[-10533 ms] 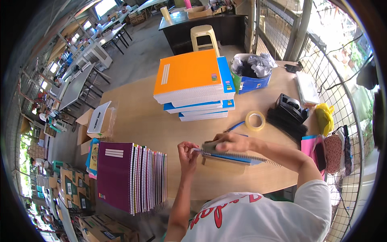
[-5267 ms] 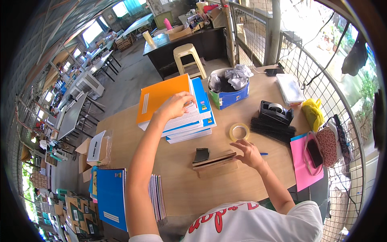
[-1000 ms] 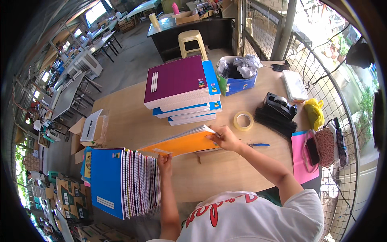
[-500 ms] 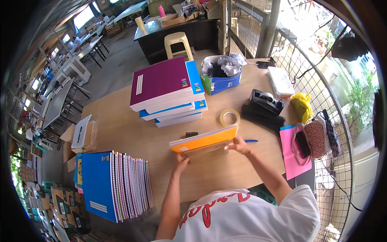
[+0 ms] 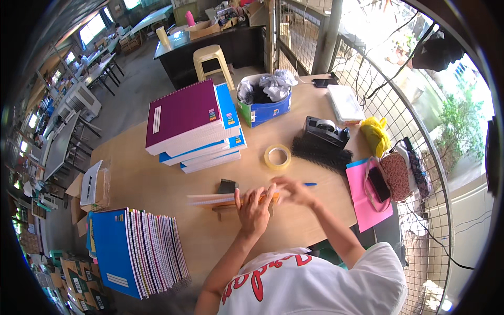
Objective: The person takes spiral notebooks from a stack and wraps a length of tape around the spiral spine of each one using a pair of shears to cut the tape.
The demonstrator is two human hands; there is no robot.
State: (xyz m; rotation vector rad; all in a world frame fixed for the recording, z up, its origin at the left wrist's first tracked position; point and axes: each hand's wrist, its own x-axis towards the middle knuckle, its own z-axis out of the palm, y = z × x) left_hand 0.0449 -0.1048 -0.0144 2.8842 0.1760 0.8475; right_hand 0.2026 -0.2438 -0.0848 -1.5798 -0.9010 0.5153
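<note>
A spiral notebook with an orange cover (image 5: 212, 200) is seen nearly edge-on and blurred near the table's front. My left hand (image 5: 254, 212) lies over its right part, fingers stretched and apart. Just to the right is my right hand (image 5: 295, 191), smeared by motion, its fingers stretched toward the notebook's right end. Whether it touches the notebook I cannot tell. Behind the notebook sits a small dark block (image 5: 228, 186). A roll of clear tape (image 5: 277, 157) lies flat beyond my right hand, and a blue pen (image 5: 311, 184) lies beside that hand.
Stacked notebooks with a purple one (image 5: 184, 116) on top stand behind. A row of upright spiral notebooks (image 5: 113, 252) is at the front left. Farther right are a box of crumpled paper (image 5: 265, 107), a tape dispenser (image 5: 325, 131), black binding combs (image 5: 321, 152) and a pink folder (image 5: 362, 197).
The orange notebook, held up by both hands before, is now lower and nearly edge-on. My left hand has moved from its left end onto its right part. The view has shifted slightly.
</note>
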